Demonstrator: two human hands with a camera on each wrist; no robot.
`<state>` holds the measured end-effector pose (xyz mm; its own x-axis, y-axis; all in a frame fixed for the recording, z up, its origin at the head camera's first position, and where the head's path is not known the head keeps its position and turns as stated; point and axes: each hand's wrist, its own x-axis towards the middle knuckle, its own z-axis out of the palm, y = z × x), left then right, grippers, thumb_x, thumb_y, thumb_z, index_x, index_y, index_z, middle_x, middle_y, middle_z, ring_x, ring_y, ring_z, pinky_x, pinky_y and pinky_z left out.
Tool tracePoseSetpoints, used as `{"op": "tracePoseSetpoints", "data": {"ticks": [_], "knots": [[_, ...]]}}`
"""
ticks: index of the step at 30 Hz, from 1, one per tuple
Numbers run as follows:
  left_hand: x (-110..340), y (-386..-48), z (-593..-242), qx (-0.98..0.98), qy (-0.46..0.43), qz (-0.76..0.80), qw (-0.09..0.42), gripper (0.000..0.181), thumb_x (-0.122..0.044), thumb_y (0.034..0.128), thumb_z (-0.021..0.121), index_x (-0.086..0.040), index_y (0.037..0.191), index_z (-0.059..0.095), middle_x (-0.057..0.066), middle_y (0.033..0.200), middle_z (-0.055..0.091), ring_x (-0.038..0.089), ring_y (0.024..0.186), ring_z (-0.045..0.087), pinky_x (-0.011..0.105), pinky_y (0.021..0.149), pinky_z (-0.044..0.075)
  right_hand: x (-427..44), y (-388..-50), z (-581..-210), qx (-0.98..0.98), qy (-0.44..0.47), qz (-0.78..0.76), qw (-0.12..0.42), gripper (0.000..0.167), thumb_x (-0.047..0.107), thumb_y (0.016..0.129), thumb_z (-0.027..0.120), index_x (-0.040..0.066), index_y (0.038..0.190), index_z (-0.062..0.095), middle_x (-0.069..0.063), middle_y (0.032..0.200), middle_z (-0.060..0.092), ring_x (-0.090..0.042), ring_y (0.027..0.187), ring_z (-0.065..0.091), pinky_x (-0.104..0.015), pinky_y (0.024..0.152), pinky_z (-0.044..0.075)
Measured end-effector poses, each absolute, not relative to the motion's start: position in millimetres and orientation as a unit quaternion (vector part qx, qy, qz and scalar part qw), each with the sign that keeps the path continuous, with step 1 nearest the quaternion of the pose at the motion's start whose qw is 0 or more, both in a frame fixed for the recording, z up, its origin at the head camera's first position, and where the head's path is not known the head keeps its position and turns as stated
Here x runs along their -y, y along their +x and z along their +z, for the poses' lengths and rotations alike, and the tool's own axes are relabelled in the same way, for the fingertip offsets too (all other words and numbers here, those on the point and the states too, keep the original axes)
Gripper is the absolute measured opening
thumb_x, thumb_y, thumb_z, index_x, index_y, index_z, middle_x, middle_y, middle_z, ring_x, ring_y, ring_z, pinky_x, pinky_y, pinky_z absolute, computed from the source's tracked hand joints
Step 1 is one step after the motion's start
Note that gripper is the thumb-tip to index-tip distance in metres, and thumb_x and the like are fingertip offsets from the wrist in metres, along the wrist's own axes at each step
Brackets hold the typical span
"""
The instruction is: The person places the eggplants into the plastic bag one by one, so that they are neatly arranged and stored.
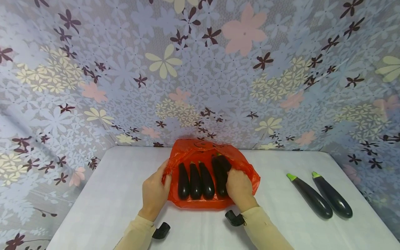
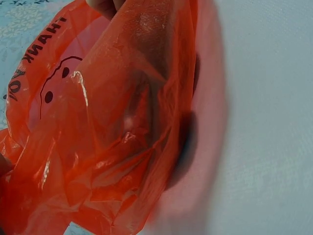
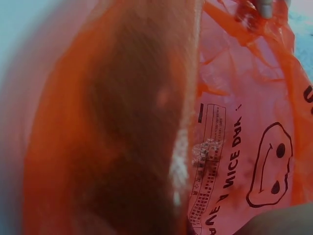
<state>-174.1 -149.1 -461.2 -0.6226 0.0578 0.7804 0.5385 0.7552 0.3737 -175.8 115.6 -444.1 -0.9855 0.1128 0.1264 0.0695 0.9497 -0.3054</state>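
In the head view a red plastic bag (image 1: 206, 204) lies on its side with its mouth toward me. Several dark eggplants (image 1: 196, 182) sit side by side in it. My left hand (image 1: 155, 191) grips the bag's left edge, the thumb inside the mouth. My right hand (image 1: 240, 187) is at the bag's right side with curled fingers round an eggplant (image 1: 223, 161), whose lower part it covers. In the right wrist view red film veils the dark eggplant shapes, and part of the right hand (image 3: 276, 221) shows low at the right.
Two more eggplants (image 1: 309, 198) with green stems lie on the white table (image 1: 281, 229) to the right of the bag. A floral curtain (image 1: 200, 86) hangs behind and at both sides. Black curved pieces (image 1: 235, 218) sit at the wrists.
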Motion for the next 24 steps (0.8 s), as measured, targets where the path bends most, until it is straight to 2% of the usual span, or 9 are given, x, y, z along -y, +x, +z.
{"op": "tracePoseSetpoints", "data": {"ticks": [7, 21, 24], "knots": [[149.7, -176.1, -461.5, 0.849, -0.175, -0.305, 0.395, 0.045, -0.001, 0.0852, 0.072, -0.001, 0.129, 0.065, 0.019, 0.097, 0.075, 0.031, 0.071, 0.071, 0.041, 0.066, 0.061, -115.3, -177.5, -446.1, 0.983, -0.038, 0.168, 0.067, 0.020, 0.012, 0.097, 0.061, -0.004, 0.085, 0.062, -0.022, 0.076, 0.066, -0.039, 0.067, 0.069, -0.053, 0.066, 0.060], [150.1, -177.7, -461.6, 0.849, -0.178, -0.303, 0.394, 0.045, -0.002, 0.0853, 0.072, -0.001, 0.130, 0.064, 0.019, 0.097, 0.075, 0.032, 0.071, 0.072, 0.041, 0.067, 0.061, -114.8, -176.9, -450.5, 0.982, -0.037, 0.183, 0.029, 0.020, 0.014, 0.098, 0.060, -0.003, 0.087, 0.061, -0.014, 0.069, 0.058, -0.027, 0.057, 0.057, -0.048, 0.066, 0.061], [150.1, -178.0, -461.4, 0.849, -0.178, -0.303, 0.394, 0.045, -0.001, 0.0853, 0.072, -0.001, 0.130, 0.064, 0.020, 0.098, 0.075, 0.032, 0.072, 0.072, 0.042, 0.067, 0.061, -114.7, -176.3, -451.8, 0.982, -0.038, 0.179, 0.038, 0.021, 0.014, 0.098, 0.060, -0.004, 0.087, 0.061, -0.016, 0.071, 0.061, -0.030, 0.060, 0.062, -0.049, 0.065, 0.060]]}}
